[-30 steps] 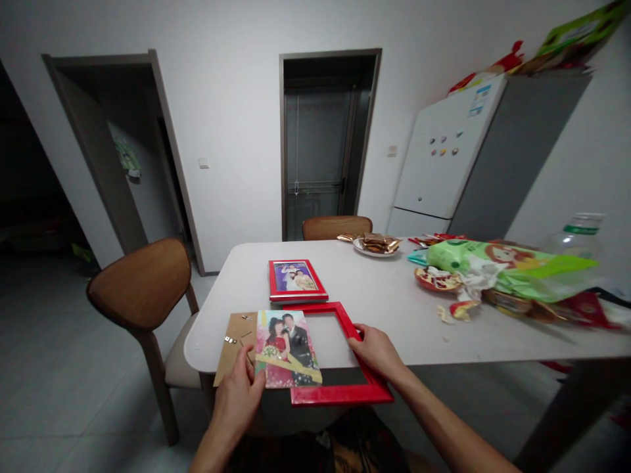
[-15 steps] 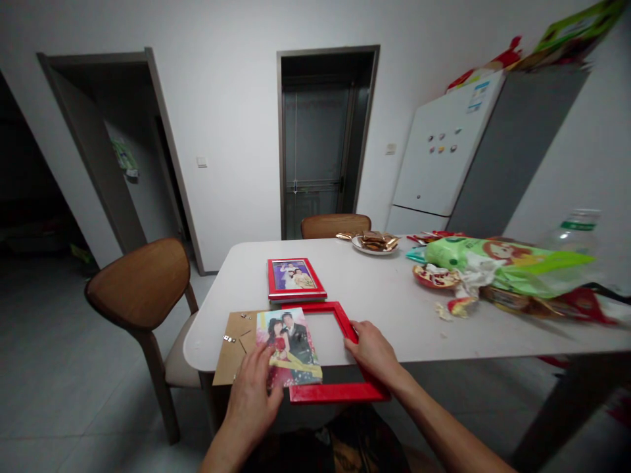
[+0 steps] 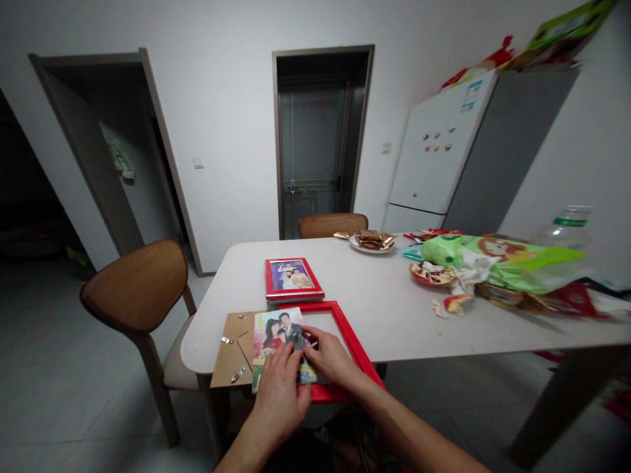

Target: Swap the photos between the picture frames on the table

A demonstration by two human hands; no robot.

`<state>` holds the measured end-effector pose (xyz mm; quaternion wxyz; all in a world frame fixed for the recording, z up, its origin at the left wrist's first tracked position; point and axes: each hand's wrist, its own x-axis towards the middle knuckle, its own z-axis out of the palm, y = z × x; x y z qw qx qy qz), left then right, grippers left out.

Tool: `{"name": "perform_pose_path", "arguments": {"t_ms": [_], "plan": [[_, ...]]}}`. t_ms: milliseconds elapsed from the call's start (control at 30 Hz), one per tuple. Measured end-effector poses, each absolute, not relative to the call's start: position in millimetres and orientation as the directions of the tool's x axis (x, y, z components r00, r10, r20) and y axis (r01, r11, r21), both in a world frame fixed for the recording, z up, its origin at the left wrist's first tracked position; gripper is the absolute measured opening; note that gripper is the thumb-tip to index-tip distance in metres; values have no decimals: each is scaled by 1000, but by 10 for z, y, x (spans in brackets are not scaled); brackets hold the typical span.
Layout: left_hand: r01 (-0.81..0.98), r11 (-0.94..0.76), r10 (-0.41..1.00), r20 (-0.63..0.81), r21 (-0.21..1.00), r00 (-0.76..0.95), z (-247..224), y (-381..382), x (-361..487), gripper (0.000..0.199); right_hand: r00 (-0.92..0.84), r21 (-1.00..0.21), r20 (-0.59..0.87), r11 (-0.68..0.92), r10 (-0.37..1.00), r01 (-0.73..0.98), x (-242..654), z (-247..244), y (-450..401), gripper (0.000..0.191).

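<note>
Where the head view looks down at the counter's (image 3: 394, 309) near edge, both hands lie flat on the printed photo (image 3: 276, 332): the left hand (image 3: 279, 394) presses its lower half, the right hand (image 3: 330, 358) its right edge, neither grip closed around it. The photo's long axis runs away from the hands, straddling the cardboard backing (image 3: 231, 348) leftward and the empty red frame (image 3: 352, 341) rightward.

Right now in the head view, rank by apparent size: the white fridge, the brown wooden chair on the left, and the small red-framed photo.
1. White fridge
2. Brown wooden chair
3. Small red-framed photo

The fridge is farthest yet looks largest.
</note>
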<state>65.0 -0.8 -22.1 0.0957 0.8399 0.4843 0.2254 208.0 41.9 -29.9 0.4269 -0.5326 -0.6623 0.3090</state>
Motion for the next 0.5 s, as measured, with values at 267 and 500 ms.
{"name": "perform_pose_path", "arguments": {"t_ms": [267,500], "plan": [[726,-581,774,525,368,353,-273,79,626,57,38,-983,102,107,994,-150,1829,85,342,49],[472,-587,766,640,658,60,47,52,438,40,3,-959,-33,-31,999,-280,1792,41,309,38]]}}
